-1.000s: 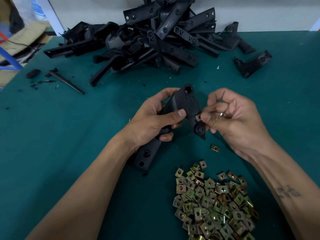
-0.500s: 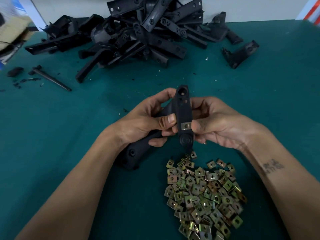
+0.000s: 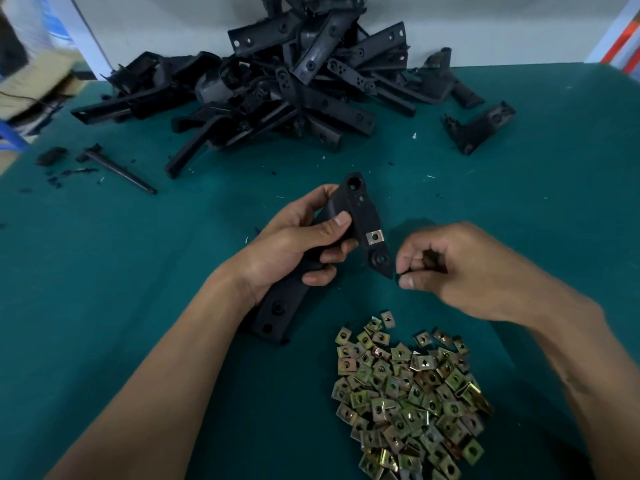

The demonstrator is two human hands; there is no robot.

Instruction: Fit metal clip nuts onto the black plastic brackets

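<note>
Bracket [image 3: 360, 216] up off the green table [image 3: 173, 271], gripped in the left hand [image 3: 294, 247], one clip nut [image 3: 374, 236] seated on its edge. Right hand [image 3: 460, 268] just right of the bracket, fingers curled, holding nothing visible. Loose clip nuts [image 3: 408, 393] heaped below the bracket; spare brackets [image 3: 277, 88] piled beyond.

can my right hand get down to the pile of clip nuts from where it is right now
Probably yes. The right hand hangs just above and behind the pile of clip nuts, with only bare green table between them. The bracket, held in the left hand, sits off to the side.
</note>
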